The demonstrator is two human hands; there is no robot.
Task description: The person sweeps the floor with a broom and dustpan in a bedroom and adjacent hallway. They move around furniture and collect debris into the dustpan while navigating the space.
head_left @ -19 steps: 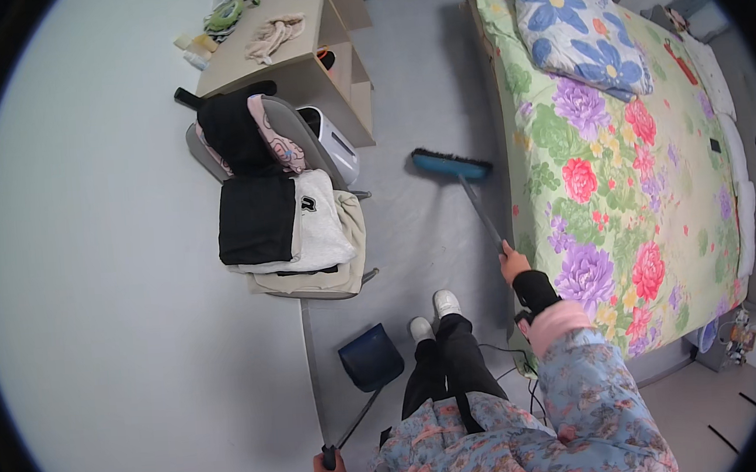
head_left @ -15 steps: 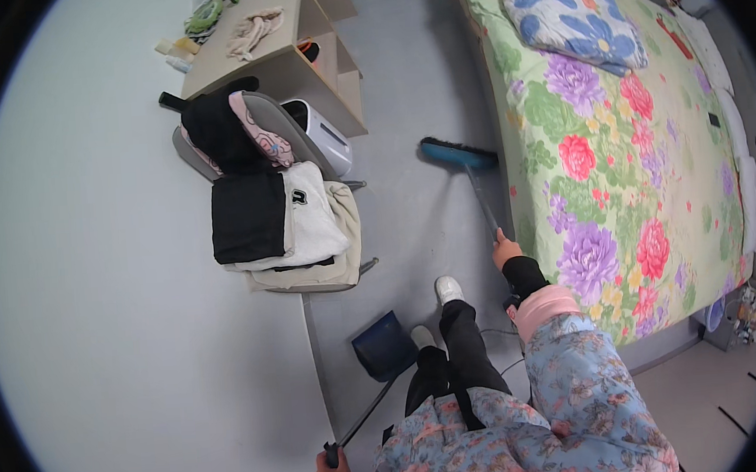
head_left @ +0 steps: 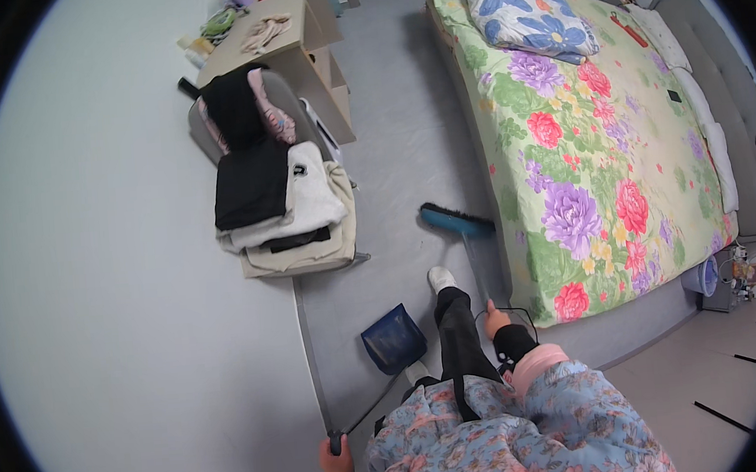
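My right hand (head_left: 496,319) is closed round the grey handle of a broom (head_left: 456,220), near the corner of the bed. The broom's blue head with dark bristles rests on the grey floor close to the bed's side. At the lower left, my left hand (head_left: 336,458) grips the black handle end of a dustpan (head_left: 394,340). Its dark blue pan lies on the floor in front of my left foot, to the left of my legs.
A bed (head_left: 566,170) with a flowered sheet fills the right side. To the left, a chair (head_left: 301,263) piled with folded clothes stands before a desk (head_left: 311,30). A dark cable (head_left: 531,313) loops by my right hand. A purple basket (head_left: 703,276) sits beyond the bed's foot.
My right hand has drawn the broom toward me along the bed's side. The dustpan stays in my left hand, its pan slightly shifted. My view has moved forward a little.
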